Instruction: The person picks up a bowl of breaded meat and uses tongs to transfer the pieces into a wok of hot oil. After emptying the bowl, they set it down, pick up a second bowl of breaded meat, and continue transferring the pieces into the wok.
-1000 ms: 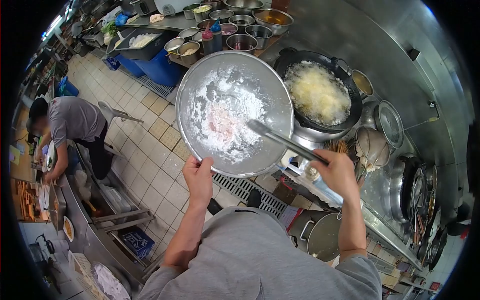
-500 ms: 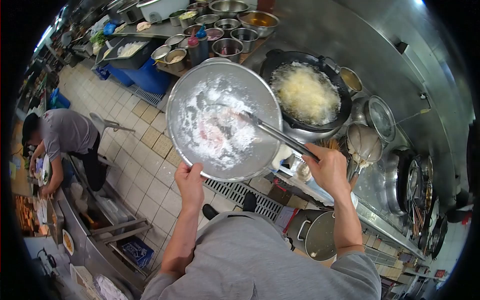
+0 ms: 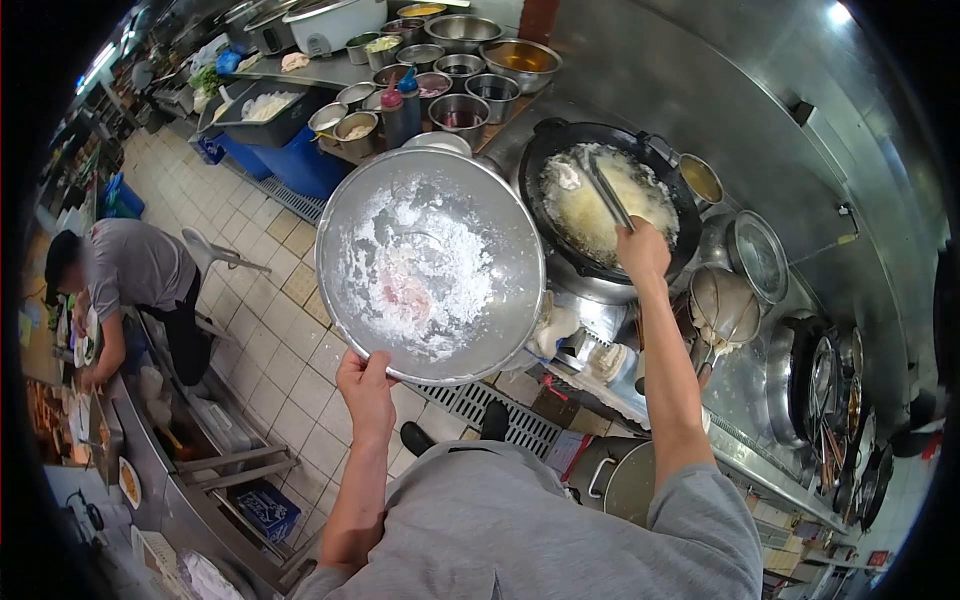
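Observation:
My left hand grips the near rim of a wide metal bowl, tilted toward me. White powder coats its inside, with a pinkish piece low in the middle. My right hand is closed around metal tongs, above the right part of a black wok. The tips of the tongs reach into bubbling pale yellow oil, beside a white coated piece.
Metal bowls of ingredients and squeeze bottles stand behind. A strainer lies right of the wok, and a large pot stands below. A co-worker bends over a counter at the left.
My right hand and the tongs have moved from the bowl up and right to the wok. A white piece now shows in the oil. The bowl has shifted slightly down and left.

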`<state>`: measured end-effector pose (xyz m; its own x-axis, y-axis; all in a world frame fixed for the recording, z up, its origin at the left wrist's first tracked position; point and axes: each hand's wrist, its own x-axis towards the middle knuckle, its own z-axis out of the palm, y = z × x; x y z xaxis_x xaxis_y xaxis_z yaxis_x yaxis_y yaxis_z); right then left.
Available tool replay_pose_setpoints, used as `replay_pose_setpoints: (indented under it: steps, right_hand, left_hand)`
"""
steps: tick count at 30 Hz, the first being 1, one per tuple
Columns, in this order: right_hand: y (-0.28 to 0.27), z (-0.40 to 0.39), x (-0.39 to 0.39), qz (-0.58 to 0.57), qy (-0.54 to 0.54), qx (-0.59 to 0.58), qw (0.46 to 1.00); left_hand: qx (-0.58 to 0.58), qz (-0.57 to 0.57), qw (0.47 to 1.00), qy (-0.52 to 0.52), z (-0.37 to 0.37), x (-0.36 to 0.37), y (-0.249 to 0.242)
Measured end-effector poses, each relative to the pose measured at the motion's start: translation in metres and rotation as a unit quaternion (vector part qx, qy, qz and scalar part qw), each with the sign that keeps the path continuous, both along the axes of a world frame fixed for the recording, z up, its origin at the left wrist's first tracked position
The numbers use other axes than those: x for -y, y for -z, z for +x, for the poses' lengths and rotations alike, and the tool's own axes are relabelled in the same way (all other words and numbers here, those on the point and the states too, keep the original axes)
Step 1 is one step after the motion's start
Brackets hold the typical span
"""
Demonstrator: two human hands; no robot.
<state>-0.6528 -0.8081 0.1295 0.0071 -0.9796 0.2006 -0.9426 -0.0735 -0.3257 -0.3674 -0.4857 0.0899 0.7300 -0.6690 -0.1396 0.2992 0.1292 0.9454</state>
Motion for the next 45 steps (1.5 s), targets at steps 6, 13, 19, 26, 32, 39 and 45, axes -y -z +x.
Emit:
replay_pose_setpoints:
  steps: [6, 13, 19, 26, 32, 39, 45]
  right_hand:
    - [-0.064, -0.005, -0.088, 0.003, -0.138, 0.037, 0.990]
    - [-0.052, 0.008, -0.179, 0.138, -0.285, 0.052, 0.947]
    - [-0.018, 0.045, -0.198, 0.129, -0.305, 0.105, 0.938]
    - [-0.048, 0.022, -0.229, 0.074, -0.304, 0.074, 0.947]
    - [-0.055, -0.018, -0.210, 0.057, -0.219, 0.170, 0.959]
    - [-0.081, -0.074, -0.111, -0.107, 0.001, -0.024, 0.994]
    - [-0.039, -0.111, 0.020, -0.072, 0.053, -0.160, 0.983]
  left_hand:
    - [-0.008, 0.008, 1.000, -0.027, -0.008, 0.006, -0.011]
    - [0.012, 0.013, 1.000, -0.011, -0.006, -0.001, -0.009]
    - [0.029, -0.009, 0.999, 0.030, 0.000, -0.011, -0.005]
    - [-0.015, -0.029, 0.999, 0.012, 0.002, 0.003, 0.000]
    - [-0.008, -0.036, 0.999, -0.011, 0.004, 0.010, 0.010]
    - [-0.014, -0.019, 0.999, -0.036, 0.001, 0.005, 0.008]
    - [-0.015, -0.013, 0.999, -0.044, -0.008, 0.008, -0.006]
